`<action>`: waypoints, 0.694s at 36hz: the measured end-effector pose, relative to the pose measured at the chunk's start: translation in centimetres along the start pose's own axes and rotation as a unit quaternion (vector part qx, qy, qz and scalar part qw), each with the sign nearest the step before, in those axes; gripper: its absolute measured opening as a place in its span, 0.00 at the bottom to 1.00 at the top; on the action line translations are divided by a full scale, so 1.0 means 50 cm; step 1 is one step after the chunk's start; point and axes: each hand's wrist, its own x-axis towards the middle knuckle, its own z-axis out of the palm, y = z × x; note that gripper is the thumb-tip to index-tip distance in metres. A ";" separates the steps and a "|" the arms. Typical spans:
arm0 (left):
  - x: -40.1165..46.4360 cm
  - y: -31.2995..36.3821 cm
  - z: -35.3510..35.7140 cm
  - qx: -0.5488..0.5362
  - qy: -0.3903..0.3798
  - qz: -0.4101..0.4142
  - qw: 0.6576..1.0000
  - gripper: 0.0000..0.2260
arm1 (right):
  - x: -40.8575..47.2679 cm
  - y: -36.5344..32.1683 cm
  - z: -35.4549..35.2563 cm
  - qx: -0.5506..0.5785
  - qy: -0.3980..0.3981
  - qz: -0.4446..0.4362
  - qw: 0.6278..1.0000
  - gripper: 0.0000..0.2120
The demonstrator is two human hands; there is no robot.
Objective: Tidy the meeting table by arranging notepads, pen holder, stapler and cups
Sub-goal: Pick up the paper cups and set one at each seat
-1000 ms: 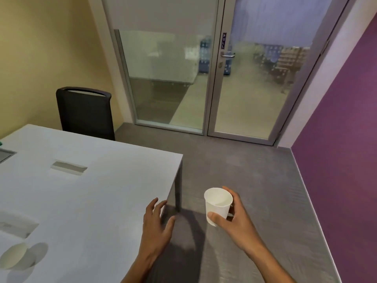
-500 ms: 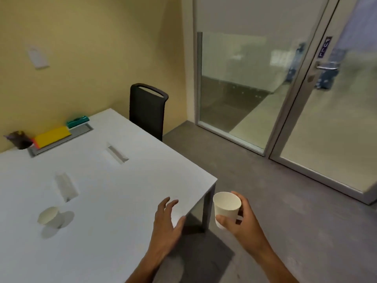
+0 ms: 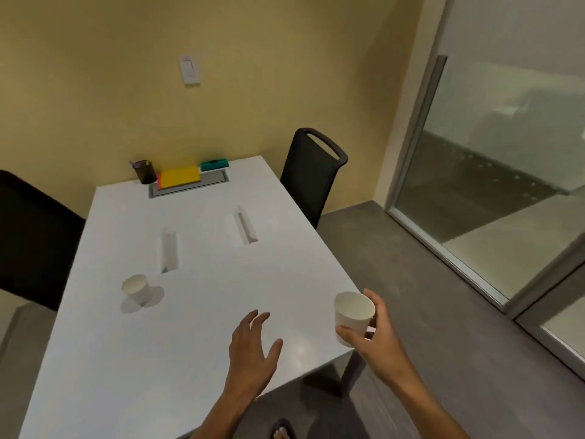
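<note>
Over the table (image 3: 190, 312) corner, left hand (image 3: 253, 350) spread flat, right hand (image 3: 376, 331) gripping paper cup (image 3: 353, 313) upright

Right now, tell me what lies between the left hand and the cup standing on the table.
Nothing: in the head view, only bare white table runs from the open left hand to the cup.

Near table (image 3: 190, 312) half bare; lone cup (image 3: 136, 288) left, chairs (image 3: 311, 172) flanking, far end crowded.
</note>
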 end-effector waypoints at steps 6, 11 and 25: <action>0.119 -0.058 0.009 0.010 0.013 -0.030 0.999 0.27 | 0.159 -0.007 0.070 -0.021 -0.050 -0.017 0.998 0.39; 0.211 -0.084 -0.002 0.057 0.018 -0.028 0.998 0.29 | 0.285 -0.018 0.123 -0.070 -0.087 -0.021 0.994 0.40; 0.368 -0.131 0.035 0.170 -0.036 -0.075 0.982 0.38 | 0.566 0.023 0.269 -0.135 -0.165 -0.026 0.977 0.40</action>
